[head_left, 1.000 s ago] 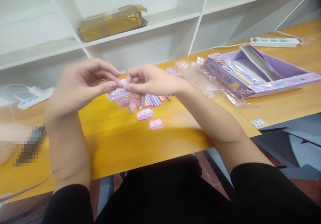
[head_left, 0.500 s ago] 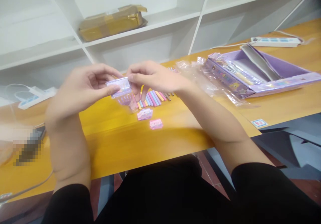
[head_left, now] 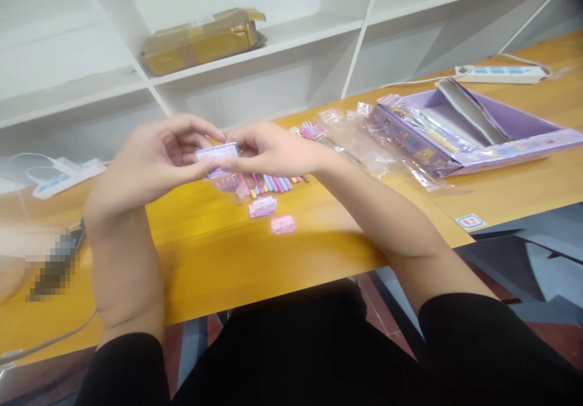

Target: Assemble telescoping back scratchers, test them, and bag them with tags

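My left hand grips a small flat lavender packet by its left side, thumb in front and fingers behind. The right end of this packet is pinched by my right hand, whose thumb lies across its lower front. Print on the packet is too blurred to read. Just below and behind it on the table stands a small pink openwork basket. A row of pastel sticks, partly covered by my right hand, lies beside the basket. Nearer to me are two small pink printed pieces, one behind the other.
An open purple box with packaged items stands at the right, clear plastic wrapping beside it. Power strips lie at left and right. A taped carton sits on the white shelf. The table's front edge slants below my arms.
My right hand has moved slightly left and down, its thumb now across the packet's front. The packet has turned a little, and more of the sticks are covered.
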A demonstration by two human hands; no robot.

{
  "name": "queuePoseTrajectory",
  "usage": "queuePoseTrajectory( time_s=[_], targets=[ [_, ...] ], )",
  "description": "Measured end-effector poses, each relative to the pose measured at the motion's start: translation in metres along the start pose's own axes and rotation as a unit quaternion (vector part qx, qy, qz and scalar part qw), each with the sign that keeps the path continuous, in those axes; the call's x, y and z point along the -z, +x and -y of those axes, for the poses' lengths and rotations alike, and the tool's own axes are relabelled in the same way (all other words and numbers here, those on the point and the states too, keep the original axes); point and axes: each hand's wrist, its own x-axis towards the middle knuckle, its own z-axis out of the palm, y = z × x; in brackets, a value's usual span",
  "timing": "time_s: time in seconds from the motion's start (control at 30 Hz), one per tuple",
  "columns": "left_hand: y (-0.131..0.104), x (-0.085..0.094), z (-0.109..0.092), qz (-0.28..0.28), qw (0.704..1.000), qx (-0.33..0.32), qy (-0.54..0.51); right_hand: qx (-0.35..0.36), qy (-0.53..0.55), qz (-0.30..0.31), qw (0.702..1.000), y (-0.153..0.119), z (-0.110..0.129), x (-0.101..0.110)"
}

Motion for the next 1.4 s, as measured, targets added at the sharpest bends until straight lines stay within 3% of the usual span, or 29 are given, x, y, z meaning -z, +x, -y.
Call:
queuePoseTrajectory(
  time_s=[0.87,1.13,1.4],
  targets=[
    [0.000,0.010,-0.001,0.074,0.996,-0.002,-0.053,-0.001,0.066,0.047,0.997,0.000,-0.013,0.009],
    [-0.002,0.009,-0.003,0.061,0.997,0.011,-0.044,0.031,0.053,0.052,0.997,0.002,-0.021,0.016],
    [-0.002,0.004,-0.003,0.046,0.999,0.011,-0.001,0.043,0.069,0.040,0.996,0.005,-0.021,0.006]
  ],
)
